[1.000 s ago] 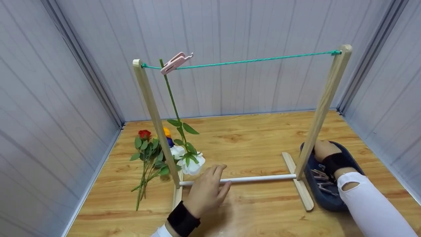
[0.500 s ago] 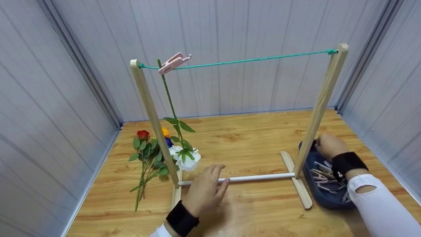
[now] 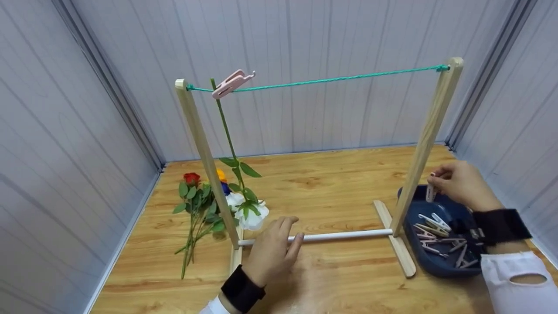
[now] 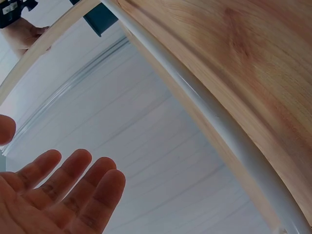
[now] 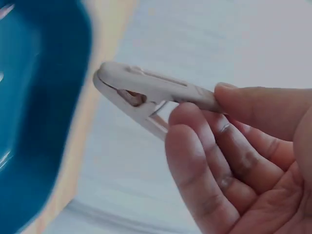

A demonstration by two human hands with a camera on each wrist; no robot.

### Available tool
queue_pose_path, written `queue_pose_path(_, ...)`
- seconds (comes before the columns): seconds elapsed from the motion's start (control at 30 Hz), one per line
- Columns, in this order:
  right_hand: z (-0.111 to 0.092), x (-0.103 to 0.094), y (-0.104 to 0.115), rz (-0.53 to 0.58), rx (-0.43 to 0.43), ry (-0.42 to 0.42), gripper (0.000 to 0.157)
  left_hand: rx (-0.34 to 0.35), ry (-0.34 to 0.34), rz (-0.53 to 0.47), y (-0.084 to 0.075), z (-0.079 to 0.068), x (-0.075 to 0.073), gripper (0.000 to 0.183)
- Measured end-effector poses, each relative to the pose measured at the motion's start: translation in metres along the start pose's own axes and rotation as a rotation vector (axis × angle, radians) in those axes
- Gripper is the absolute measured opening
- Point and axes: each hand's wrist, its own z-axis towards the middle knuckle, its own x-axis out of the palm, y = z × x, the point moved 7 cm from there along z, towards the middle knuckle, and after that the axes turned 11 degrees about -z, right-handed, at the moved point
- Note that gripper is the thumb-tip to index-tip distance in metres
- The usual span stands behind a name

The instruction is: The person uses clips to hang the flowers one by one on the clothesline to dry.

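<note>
A person's right hand [image 3: 467, 185] holds a pale clothespin [image 5: 151, 87] above the far end of a dark blue bin [image 3: 449, 273], having risen from down inside it a second ago. The change leaves one pin parted from the loose clothespins [image 3: 431, 230] in the bin and, it seems, ready for use. Thumb and fingers pinch it by the handle end, and its tips are together. The left hand [image 3: 271, 250], fingers loosely extended and grasping nothing, is unmoved near the white rod [image 3: 344, 236] of a wooden stand [image 3: 198, 139]. On the stand's green cord [image 3: 322, 81], a pink clothespin [image 3: 231, 84] holds a white flower [image 3: 253, 216] head down, unchanged; more flowers, among them a red rose [image 3: 192, 178], lie at left on the tabletop [image 3: 322, 279].
</note>
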Motion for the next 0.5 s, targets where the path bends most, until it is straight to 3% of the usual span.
queue_pose_path(0.27,-0.043,-0.030,0.039,0.169,-0.073,-0.141,0.015,0.022,-0.055,-0.052,-0.002,0.000,-0.005,0.033)
queue_pose_path(0.5,-0.067,-0.029,0.060,0.347,-0.131,-0.195,0.008,0.030,-0.109,-0.137,-0.002,-0.002,-0.009,0.026)
